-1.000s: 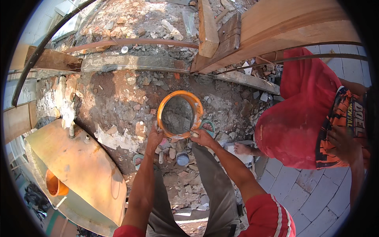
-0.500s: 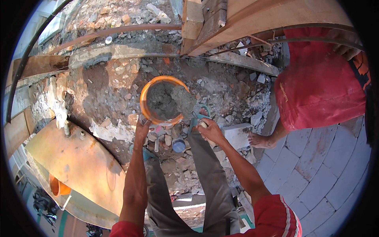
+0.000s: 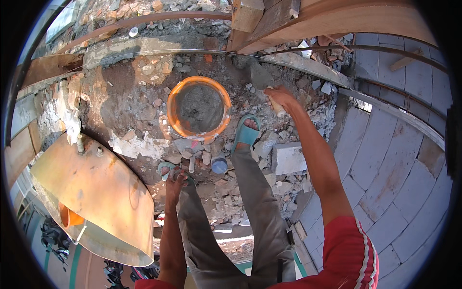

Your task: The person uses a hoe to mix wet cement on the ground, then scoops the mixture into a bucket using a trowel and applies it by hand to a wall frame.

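My right hand [image 3: 285,98] is closed round the pale wooden handle of a trowel [image 3: 260,76], out to the right of the bucket. The trowel's grey blade points away from me and blends with the rubble and concrete edge behind it. An orange bucket [image 3: 227,108] stands upright on the dirt in front of me, with wet grey mortar [image 3: 199,107] in it. Neither hand touches the bucket. My left hand [image 3: 175,184] hangs over my left knee, its fingers loosely bent and apart, with nothing visible in them.
A blue round lid or can [image 3: 219,165] lies between my sandalled feet. Beside my right foot is a white block [image 3: 288,159]. A rusty tank-like shell [image 3: 96,188] is at left, grey blockwork [image 3: 380,183] at right. Wooden beams [image 3: 327,24] cross the far side, with rubble around.
My left hand has let go of the bucket and drawn back to my knee. My right hand has carried the trowel away to the far right. The other person at right has left the view.
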A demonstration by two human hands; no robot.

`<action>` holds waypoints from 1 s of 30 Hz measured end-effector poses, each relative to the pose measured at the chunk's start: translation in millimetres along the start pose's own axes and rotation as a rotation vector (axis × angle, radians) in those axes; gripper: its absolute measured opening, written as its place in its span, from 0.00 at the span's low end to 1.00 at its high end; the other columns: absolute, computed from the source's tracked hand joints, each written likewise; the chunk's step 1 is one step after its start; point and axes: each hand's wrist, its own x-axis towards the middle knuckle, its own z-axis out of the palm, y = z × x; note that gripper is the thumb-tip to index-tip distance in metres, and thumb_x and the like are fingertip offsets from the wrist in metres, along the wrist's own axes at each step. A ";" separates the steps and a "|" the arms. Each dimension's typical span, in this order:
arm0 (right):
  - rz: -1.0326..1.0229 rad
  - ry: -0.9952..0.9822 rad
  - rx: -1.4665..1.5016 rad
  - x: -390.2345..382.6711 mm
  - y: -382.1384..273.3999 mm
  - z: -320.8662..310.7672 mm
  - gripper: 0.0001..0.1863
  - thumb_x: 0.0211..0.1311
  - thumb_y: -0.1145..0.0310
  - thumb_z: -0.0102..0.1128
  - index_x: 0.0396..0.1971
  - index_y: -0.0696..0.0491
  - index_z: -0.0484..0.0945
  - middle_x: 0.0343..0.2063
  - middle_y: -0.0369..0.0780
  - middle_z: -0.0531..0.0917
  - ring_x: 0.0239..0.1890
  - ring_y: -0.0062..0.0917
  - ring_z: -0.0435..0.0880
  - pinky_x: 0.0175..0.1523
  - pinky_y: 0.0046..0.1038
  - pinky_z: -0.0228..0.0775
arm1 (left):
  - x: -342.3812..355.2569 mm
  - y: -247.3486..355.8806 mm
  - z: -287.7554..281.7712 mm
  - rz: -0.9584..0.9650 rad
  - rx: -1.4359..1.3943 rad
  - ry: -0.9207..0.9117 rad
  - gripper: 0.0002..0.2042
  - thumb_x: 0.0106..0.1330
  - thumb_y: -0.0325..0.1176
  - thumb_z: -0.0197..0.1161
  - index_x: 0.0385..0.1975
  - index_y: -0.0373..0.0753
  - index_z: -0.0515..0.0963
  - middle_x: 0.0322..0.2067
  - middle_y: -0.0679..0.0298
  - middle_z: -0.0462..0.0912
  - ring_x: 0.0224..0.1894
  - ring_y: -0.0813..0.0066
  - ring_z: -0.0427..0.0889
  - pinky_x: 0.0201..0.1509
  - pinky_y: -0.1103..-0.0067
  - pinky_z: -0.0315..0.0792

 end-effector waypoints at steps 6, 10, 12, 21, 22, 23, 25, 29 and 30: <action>-0.281 0.238 -0.439 11.0 49.4 35.1 0.25 0.58 0.60 0.56 0.48 0.65 0.71 0.37 0.55 0.81 0.41 0.47 0.82 0.43 0.40 0.75 | -69.9 -38.8 -35.5 0.030 0.330 0.049 0.21 0.66 0.34 0.57 0.57 0.35 0.67 0.49 0.57 0.79 0.48 0.67 0.80 0.45 0.74 0.75; -0.403 0.484 -0.506 68.2 70.6 45.2 0.26 0.59 0.61 0.55 0.53 0.62 0.68 0.45 0.58 0.77 0.49 0.53 0.77 0.51 0.45 0.70 | -114.8 -40.7 -27.5 0.101 0.586 0.020 0.20 0.64 0.31 0.57 0.55 0.34 0.69 0.49 0.50 0.77 0.50 0.59 0.79 0.52 0.71 0.73; -0.342 0.537 -0.544 74.8 60.3 65.0 0.26 0.59 0.61 0.55 0.54 0.61 0.68 0.47 0.57 0.76 0.48 0.52 0.77 0.51 0.45 0.71 | -141.6 -32.3 -24.0 0.067 0.647 0.044 0.19 0.64 0.30 0.56 0.55 0.34 0.69 0.50 0.49 0.77 0.52 0.57 0.78 0.54 0.70 0.71; -0.336 0.497 -0.912 24.3 66.6 70.0 0.20 0.59 0.65 0.54 0.51 0.55 0.73 0.47 0.54 0.76 0.42 0.51 0.81 0.47 0.48 0.73 | -196.6 -73.1 -29.2 0.038 0.608 0.194 0.23 0.64 0.28 0.56 0.60 0.29 0.64 0.56 0.46 0.72 0.58 0.53 0.73 0.61 0.67 0.67; -0.409 0.502 -0.998 37.8 62.3 59.3 0.19 0.59 0.66 0.53 0.50 0.55 0.73 0.47 0.53 0.76 0.41 0.48 0.82 0.46 0.47 0.73 | -197.5 -75.9 -23.6 0.054 0.583 0.211 0.24 0.64 0.28 0.56 0.60 0.30 0.63 0.56 0.46 0.71 0.58 0.52 0.72 0.61 0.67 0.67; -0.461 0.523 -1.093 58.1 56.6 33.2 0.19 0.59 0.67 0.53 0.50 0.55 0.74 0.47 0.52 0.76 0.41 0.46 0.83 0.45 0.46 0.74 | -193.8 -76.6 -15.3 0.075 0.560 0.201 0.24 0.64 0.28 0.56 0.60 0.30 0.63 0.56 0.45 0.71 0.59 0.52 0.72 0.61 0.67 0.66; -0.538 0.512 -1.217 69.3 47.8 22.5 0.17 0.60 0.68 0.52 0.48 0.54 0.75 0.46 0.50 0.77 0.40 0.43 0.84 0.44 0.45 0.76 | -188.4 -85.6 -14.7 0.099 0.570 0.214 0.25 0.64 0.28 0.56 0.61 0.30 0.62 0.57 0.45 0.70 0.59 0.51 0.71 0.61 0.66 0.66; -0.557 0.453 -1.327 38.8 34.0 32.6 0.13 0.61 0.68 0.49 0.44 0.53 0.76 0.46 0.48 0.78 0.40 0.42 0.84 0.42 0.42 0.77 | -193.1 -97.2 -16.7 0.076 0.686 0.250 0.24 0.66 0.28 0.54 0.61 0.30 0.61 0.58 0.45 0.69 0.59 0.54 0.72 0.61 0.68 0.67; -0.544 0.454 -1.349 32.6 37.1 28.5 0.13 0.62 0.68 0.48 0.44 0.53 0.76 0.46 0.48 0.78 0.39 0.42 0.84 0.41 0.42 0.77 | -194.6 -93.3 -11.9 0.067 0.714 0.249 0.24 0.66 0.27 0.53 0.61 0.29 0.61 0.58 0.45 0.69 0.59 0.55 0.72 0.60 0.69 0.68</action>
